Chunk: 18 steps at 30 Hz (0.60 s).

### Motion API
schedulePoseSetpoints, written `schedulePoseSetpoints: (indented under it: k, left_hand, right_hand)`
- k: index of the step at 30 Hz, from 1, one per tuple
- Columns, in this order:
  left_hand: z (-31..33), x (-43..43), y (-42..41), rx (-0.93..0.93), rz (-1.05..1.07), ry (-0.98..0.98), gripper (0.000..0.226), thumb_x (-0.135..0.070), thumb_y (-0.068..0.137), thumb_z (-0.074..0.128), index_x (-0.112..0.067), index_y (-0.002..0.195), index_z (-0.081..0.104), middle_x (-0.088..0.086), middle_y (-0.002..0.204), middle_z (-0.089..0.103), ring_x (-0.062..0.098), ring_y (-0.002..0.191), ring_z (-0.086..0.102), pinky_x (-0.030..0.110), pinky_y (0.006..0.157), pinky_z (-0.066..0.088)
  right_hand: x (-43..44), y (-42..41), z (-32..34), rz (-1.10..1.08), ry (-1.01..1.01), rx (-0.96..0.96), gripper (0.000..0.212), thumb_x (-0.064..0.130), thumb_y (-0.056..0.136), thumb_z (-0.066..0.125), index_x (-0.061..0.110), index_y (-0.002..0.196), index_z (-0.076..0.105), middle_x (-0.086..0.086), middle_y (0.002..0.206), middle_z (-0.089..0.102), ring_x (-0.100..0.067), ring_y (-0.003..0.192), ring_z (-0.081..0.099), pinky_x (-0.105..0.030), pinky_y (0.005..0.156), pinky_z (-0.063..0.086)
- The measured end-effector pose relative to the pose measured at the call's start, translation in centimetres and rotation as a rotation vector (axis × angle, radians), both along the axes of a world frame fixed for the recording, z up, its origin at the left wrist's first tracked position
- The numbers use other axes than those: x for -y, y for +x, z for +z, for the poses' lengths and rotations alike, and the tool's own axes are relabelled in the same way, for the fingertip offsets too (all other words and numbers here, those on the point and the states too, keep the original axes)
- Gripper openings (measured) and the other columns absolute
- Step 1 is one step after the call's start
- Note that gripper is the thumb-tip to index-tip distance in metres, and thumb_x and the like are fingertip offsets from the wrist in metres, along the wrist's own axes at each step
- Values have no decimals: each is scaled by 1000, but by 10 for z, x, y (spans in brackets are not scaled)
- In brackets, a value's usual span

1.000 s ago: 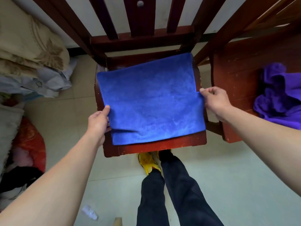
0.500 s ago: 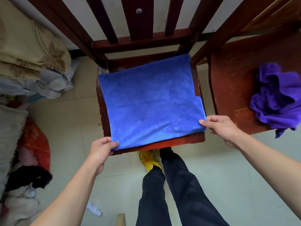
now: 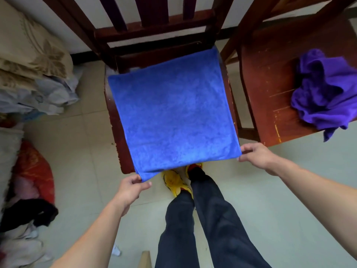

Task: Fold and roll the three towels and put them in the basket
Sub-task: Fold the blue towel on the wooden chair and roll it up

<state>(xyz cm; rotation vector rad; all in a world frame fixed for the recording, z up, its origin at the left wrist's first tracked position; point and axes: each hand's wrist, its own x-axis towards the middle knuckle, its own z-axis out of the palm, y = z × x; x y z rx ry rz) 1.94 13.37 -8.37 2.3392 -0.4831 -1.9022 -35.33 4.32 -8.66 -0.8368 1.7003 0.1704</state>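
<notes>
A blue towel [image 3: 173,115] lies spread flat over the seat of a dark wooden chair [image 3: 119,149], its near edge hanging past the seat's front. My left hand [image 3: 131,188] pinches the towel's near left corner. My right hand [image 3: 255,153] pinches the near right corner. A crumpled purple towel [image 3: 324,91] sits on a second wooden chair [image 3: 270,84] to the right. No basket is in view.
Folded bedding and pillows [image 3: 32,64] are piled at the left, with red and black clothes [image 3: 29,190] on the floor below them. My legs and yellow shoes [image 3: 173,180] stand in front of the chair on a tiled floor [image 3: 289,190].
Both hands slid from the towel's side edges down to its near corners and drew them toward me, past the seat's front. The towel now lies flatter.
</notes>
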Motion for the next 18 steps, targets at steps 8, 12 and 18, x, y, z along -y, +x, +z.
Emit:
schedulePoseSetpoints:
  k: [8, 12, 18]
  left_hand:
    - [-18, -20, 6, 111, 92, -70, 34, -18, 83, 73, -12, 61, 49, 8, 76, 52, 22, 74, 48, 31, 69, 41]
    - [4, -39, 9, 22, 276, -14, 25, -11, 83, 72, -7, 67, 52, 14, 81, 63, 25, 84, 62, 33, 80, 51]
    - [33, -72, -4, -60, 601, 25, 18, 0, 84, 67, -3, 76, 52, 18, 81, 68, 19, 61, 72, 23, 59, 59]
  right_hand:
    - [-26, -9, -13, -207, 9, 14, 29, 29, 78, 79, 1, 86, 73, -7, 91, 73, -17, 89, 68, -33, 76, 43]
    - [-43, -14, 11, -335, 14, 71, 18, 26, 79, 78, 11, 78, 68, -6, 82, 74, -14, 82, 72, -30, 75, 49]
    - [-76, -21, 41, -509, 80, 73, 14, 10, 77, 78, 10, 78, 64, -8, 73, 73, -10, 60, 71, -18, 53, 54]
